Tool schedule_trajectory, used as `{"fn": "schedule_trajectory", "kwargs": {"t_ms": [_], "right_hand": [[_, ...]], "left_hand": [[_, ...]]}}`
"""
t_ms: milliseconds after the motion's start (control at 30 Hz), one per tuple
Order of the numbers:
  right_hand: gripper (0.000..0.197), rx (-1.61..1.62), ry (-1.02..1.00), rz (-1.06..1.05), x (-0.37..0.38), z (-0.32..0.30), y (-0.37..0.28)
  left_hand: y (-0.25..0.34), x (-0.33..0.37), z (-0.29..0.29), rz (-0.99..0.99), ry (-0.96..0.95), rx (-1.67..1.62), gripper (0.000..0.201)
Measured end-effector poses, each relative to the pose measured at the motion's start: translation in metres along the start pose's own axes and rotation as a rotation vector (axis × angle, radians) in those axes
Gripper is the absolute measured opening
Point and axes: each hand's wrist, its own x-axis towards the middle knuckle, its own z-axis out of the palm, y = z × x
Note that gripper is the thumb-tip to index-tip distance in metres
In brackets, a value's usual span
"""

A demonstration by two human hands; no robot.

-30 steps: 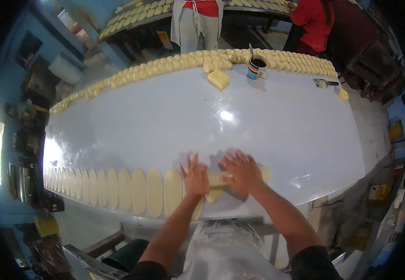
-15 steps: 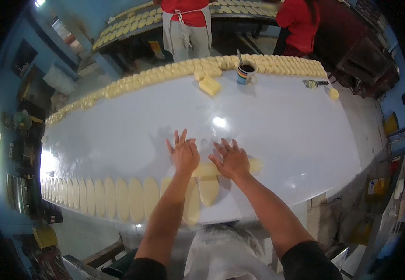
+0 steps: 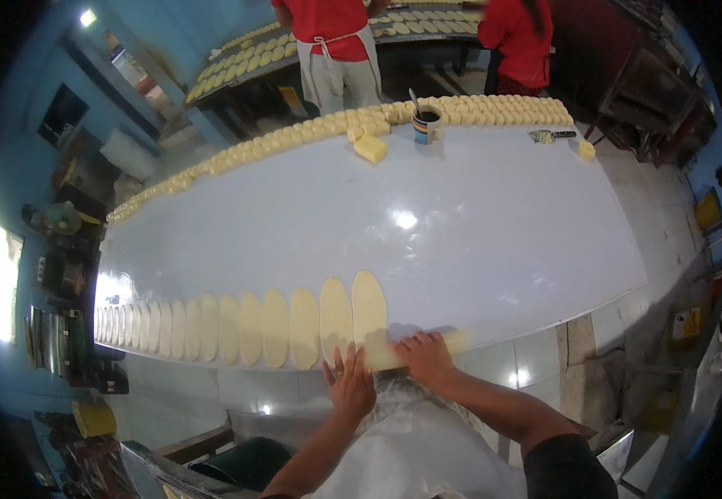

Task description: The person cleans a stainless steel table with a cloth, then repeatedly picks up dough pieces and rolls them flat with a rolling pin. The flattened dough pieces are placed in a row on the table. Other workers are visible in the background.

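Note:
A smooth pale rolling pin (image 3: pixel 458 342) lies at the near edge of the white table (image 3: pixel 494 241). My right hand (image 3: pixel 425 358) rests over its middle, fingers loosely laid across it rather than wrapped round. At the pin's left end is my left hand (image 3: pixel 351 382), open with its fingers spread. A long, flat oval of dough (image 3: pixel 369 308) stretches away from the pin; its near end is hidden by the pin and hand. Beside it, to the left, lies another dough oval (image 3: pixel 336 312), the first in a row of several flattened pieces (image 3: pixel 249 328).
Small dough lumps (image 3: pixel 244 150) line the far edge. Near them are a yellow block (image 3: pixel 370 150), a striped mug (image 3: pixel 426 129) with a spoon in dark liquid, a black-handled scraper-like tool (image 3: pixel 552 135) and a yellow lump (image 3: pixel 586 150). Two people in red stand beyond, by another dough-covered table (image 3: pixel 253 71).
Both hands and the rolling pin have come toward me, to the near table edge. The newest dough oval now lies longer and fully flat beyond the pin. My view has shifted slightly.

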Motion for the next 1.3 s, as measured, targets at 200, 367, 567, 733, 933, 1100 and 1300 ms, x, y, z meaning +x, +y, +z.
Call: {"fn": "schedule_trajectory", "kwargs": {"t_ms": [200, 367, 567, 733, 933, 1100, 1300], "right_hand": [[0.063, 0.127, -0.171, 0.02, 0.047, -0.042, 0.015], [0.07, 0.078, -0.198, 0.084, 0.122, -0.04, 0.044], [0.071, 0.205, -0.165, 0.384, 0.153, -0.058, 0.108], [0.067, 0.232, 0.034, 0.625, 0.106, -0.072, 0.165], [0.069, 0.153, 0.08, 0.879, 0.038, -0.089, 0.19], [0.072, 0.173, 0.165, 0.922, 0.032, -0.087, 0.195], [0.075, 0.111, 0.071, 0.945, 0.036, -0.087, 0.195]], "left_hand": [[-0.005, 0.022, -0.016, -0.061, -0.067, 0.059, 0.051], [-0.029, 0.167, 0.0, 0.042, 0.097, 0.098, 0.045], [-0.041, 0.395, -0.01, -0.032, 0.256, -0.248, 0.029], [-0.096, 0.581, 0.018, 0.016, 0.28, -0.306, 0.03], [-0.062, 0.695, 0.036, 0.146, 0.009, -0.284, 0.046], [-0.051, 0.685, 0.04, 0.032, -0.019, -0.315, 0.045], [-0.067, 0.579, 0.001, -0.335, 0.191, -0.587, 0.039]]}}
